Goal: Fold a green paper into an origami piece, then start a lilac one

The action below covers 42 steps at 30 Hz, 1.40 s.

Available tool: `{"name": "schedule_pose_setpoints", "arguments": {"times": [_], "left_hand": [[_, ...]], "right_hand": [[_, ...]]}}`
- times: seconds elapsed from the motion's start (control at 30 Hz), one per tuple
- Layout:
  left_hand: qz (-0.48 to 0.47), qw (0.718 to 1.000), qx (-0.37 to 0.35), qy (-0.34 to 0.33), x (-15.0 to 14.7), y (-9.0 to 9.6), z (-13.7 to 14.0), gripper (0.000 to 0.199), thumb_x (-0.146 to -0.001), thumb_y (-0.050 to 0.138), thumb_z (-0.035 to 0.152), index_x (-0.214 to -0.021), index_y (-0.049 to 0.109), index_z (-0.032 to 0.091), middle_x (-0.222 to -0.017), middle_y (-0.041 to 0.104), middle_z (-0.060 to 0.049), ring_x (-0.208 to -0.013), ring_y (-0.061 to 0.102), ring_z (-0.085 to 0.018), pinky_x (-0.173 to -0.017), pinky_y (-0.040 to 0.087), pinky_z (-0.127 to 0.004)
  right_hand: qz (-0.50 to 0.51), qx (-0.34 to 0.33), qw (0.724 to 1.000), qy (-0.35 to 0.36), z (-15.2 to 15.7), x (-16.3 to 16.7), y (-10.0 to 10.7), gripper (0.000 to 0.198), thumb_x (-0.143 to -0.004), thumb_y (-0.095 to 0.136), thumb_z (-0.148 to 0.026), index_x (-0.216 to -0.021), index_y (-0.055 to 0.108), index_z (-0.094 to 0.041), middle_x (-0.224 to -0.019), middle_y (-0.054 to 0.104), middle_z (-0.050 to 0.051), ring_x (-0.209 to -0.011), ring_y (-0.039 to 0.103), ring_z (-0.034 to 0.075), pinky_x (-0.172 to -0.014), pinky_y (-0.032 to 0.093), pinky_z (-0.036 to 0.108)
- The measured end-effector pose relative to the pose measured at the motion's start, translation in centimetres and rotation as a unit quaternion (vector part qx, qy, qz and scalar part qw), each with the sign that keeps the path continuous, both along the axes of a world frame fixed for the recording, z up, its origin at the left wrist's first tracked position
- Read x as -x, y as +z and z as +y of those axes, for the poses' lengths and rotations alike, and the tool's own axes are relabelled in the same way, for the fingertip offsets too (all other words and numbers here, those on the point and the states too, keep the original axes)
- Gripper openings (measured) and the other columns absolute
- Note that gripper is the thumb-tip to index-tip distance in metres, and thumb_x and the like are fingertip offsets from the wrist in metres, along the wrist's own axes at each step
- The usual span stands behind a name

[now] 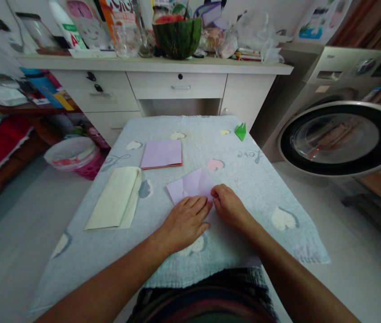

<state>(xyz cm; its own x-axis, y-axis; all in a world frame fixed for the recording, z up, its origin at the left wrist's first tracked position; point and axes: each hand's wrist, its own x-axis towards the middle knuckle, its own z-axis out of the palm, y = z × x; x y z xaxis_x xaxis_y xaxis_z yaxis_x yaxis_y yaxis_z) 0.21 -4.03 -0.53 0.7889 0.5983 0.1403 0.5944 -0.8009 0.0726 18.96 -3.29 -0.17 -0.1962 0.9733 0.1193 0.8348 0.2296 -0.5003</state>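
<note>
A partly folded sheet of lilac origami paper (197, 180) lies on the cloth-covered table, creases showing across it. My left hand (188, 219) rests flat on its near edge, fingers stretched out and pressing it down. At the right corner of that paper, my right hand (228, 202) is closed with thumb and fingers pinching the edge. Beyond my left hand sits a stack of square origami paper (162, 154), lilac on top with a red edge below. To the left lies a folded pale green cloth or paper (114, 197).
A small green folded paper piece (240, 131) lies near the table's far right corner. Behind stands a white cabinet (180, 85) with a cut watermelon (177, 38) on top. A washing machine (341, 134) is at right, a pink bin (76, 154) at left.
</note>
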Motion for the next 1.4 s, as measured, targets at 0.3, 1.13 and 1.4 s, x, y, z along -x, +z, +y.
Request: {"name": "schedule_pose_setpoints", "arguments": {"times": [0.3,1.13,1.4], "left_hand": [[0.025,0.999,0.001,0.026,2.1,-0.5,-1.2,0.069,-0.092,0.042,0.057,-0.146,0.031,0.016,-0.153,0.035,-0.011,-0.142,0.031,-0.023,-0.114,0.026,-0.038],[0.036,0.987,-0.017,0.158,2.5,1.0,-2.0,0.06,-0.086,0.058,0.051,-0.134,0.047,0.017,-0.113,0.059,-0.011,-0.101,0.051,-0.027,-0.084,0.042,-0.042],[0.062,0.986,-0.025,0.151,3.4,1.3,-3.6,0.05,-0.088,0.056,0.048,-0.124,0.056,0.013,-0.118,0.061,-0.011,-0.105,0.052,-0.026,-0.086,0.04,-0.042]], "right_hand": [[-0.114,-0.019,0.992,-0.041,-0.6,1.7,0.2,0.012,-0.087,0.054,-0.02,-0.096,0.057,-0.013,-0.095,0.057,0.012,-0.091,0.051,0.024,-0.085,0.041,0.035],[-0.187,-0.015,0.974,-0.129,-0.6,3.8,0.2,0.042,-0.084,0.059,-0.054,-0.098,0.054,-0.016,-0.096,0.056,0.012,-0.09,0.052,0.027,-0.074,0.04,0.036],[-0.196,-0.013,0.969,-0.15,-0.9,4.7,0.8,0.059,-0.076,0.058,-0.069,-0.098,0.053,-0.015,-0.098,0.055,0.013,-0.093,0.051,0.03,-0.074,0.04,0.039]]}}
